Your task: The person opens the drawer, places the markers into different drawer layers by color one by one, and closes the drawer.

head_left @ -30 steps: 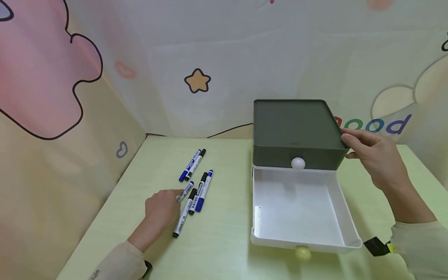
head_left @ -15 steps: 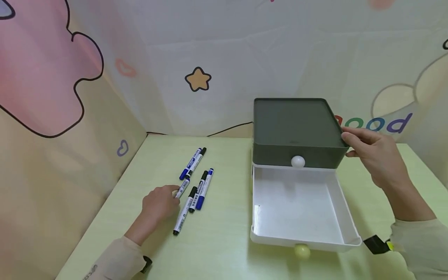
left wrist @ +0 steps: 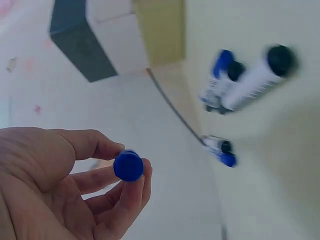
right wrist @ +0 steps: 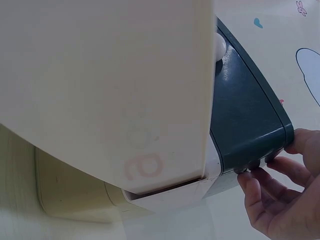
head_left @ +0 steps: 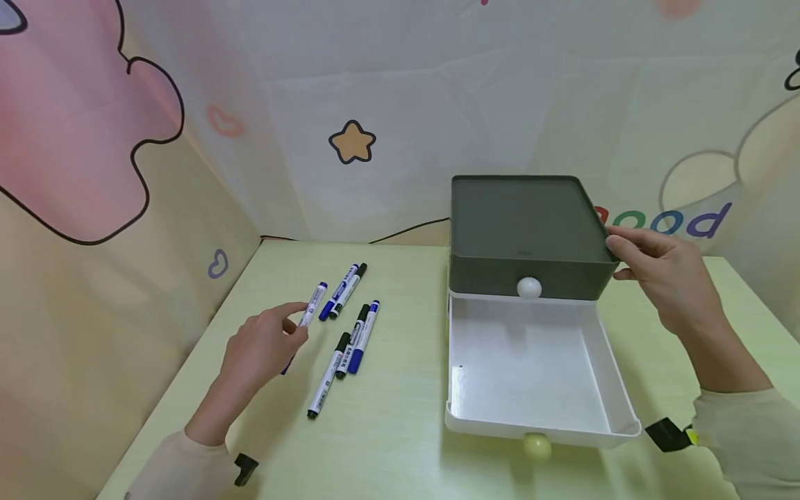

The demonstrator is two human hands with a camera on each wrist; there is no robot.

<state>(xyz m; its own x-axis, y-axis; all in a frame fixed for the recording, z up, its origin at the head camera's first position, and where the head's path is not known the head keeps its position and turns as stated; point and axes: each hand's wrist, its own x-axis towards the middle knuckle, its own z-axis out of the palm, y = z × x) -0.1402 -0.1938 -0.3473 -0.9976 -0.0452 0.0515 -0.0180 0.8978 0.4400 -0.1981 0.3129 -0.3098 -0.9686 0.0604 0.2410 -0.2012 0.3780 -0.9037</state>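
My left hand point(head_left: 259, 347) pinches a white whiteboard marker point(head_left: 313, 303) with blue ends between thumb and fingers. One blue end of it point(left wrist: 129, 166) faces the camera in the left wrist view. Right of that hand lie three markers point(head_left: 328, 378) side by side; two more markers point(head_left: 347, 294) lie beyond them. My right hand point(head_left: 671, 292) holds the right front corner of a drawer box with a dark green top point(head_left: 525, 222), thumb on the top edge and fingers against the side point(right wrist: 255, 167). Its white drawer point(head_left: 531, 425) is pulled out, with nothing inside.
The drawer's front carries a pale yellow knob point(head_left: 537, 446); a white knob point(head_left: 529, 288) sits on the green drawer above. Behind the pale table point(head_left: 400, 410) hangs a printed cloth backdrop point(head_left: 400, 104), which also runs down the left side.
My left hand has lifted the marker from beside the others and drawn it back to the left. My right hand stays at the box's corner.
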